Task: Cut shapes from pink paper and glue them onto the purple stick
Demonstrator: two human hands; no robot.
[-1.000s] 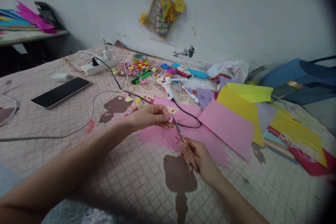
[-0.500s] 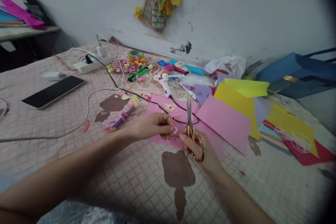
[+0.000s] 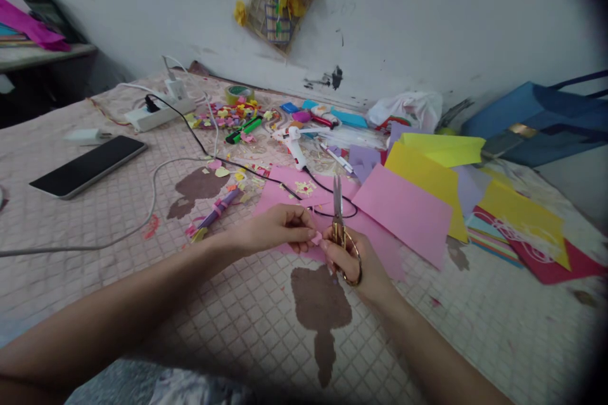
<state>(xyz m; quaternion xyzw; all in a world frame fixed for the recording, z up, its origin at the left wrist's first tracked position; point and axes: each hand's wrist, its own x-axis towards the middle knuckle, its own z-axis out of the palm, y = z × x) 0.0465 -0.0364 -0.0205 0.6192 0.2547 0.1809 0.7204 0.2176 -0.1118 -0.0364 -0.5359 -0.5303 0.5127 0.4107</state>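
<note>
Between the fingertips of my left hand (image 3: 289, 228) is a small piece of pink paper (image 3: 316, 238), held in a pinch. My right hand (image 3: 354, 259) is wrapped round gold-handled scissors (image 3: 337, 215), whose blades point away from me and look closed. The right thumb and fingertips touch the edge of the pink piece. Beneath both hands lies a large pink sheet (image 3: 280, 190), with pale yellow scraps on it and a black cord across it.
A white glue gun (image 3: 294, 149) lies behind the hands. Coloured sheets (image 3: 408, 212) spread to the right. A purple paper roll (image 3: 221, 210), a phone (image 3: 90, 168), a power strip (image 3: 159, 114) and a green cutter (image 3: 244, 130) are to the left. A blue bag (image 3: 536, 120) stands at far right.
My right hand has come left with the scissors, and its fingertips now meet the pink piece in my left hand. The view has shifted slightly.
</note>
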